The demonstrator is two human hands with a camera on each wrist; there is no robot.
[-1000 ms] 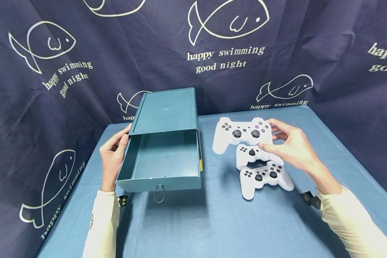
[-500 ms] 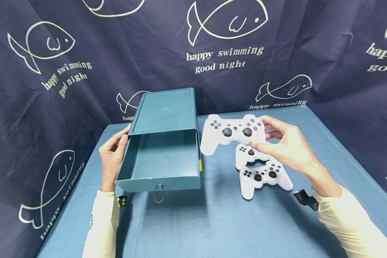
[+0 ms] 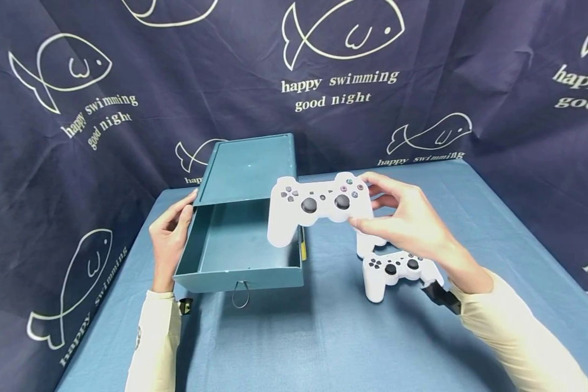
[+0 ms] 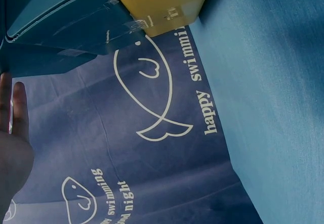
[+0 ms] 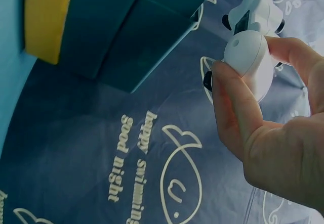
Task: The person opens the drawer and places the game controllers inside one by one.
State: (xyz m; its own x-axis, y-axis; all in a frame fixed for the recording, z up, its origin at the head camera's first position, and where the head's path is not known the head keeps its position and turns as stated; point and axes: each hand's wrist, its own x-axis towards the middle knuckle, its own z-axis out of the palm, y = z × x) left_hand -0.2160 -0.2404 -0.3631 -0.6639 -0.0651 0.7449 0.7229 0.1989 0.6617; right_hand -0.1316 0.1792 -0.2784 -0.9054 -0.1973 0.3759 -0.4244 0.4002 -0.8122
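In the head view, my right hand (image 3: 405, 215) pinches a white game controller (image 3: 294, 209) by its right end, fingers behind and thumb in front. The controller hangs in the air over the right part of a pulled-out teal drawer (image 3: 240, 277) with a wire loop on its front. My left hand (image 3: 169, 234) rests against the left side of the teal drawer cabinet (image 3: 250, 166), its fingers fairly straight. Two more white controllers lie to the right; the front controller (image 3: 397, 269) shows more, while my right hand partly covers the rear controller (image 3: 364, 244).
Something yellow (image 4: 164, 4) supports the cabinet from below, seen in both wrist views. A blue cloth (image 3: 284, 348) covers the table. Dark blue fabric (image 3: 343, 130) printed with fish hangs behind and at the sides.
My right hand has carried the controller leftward, from above the other controllers to over the drawer. My left hand and the cabinet stay in place.
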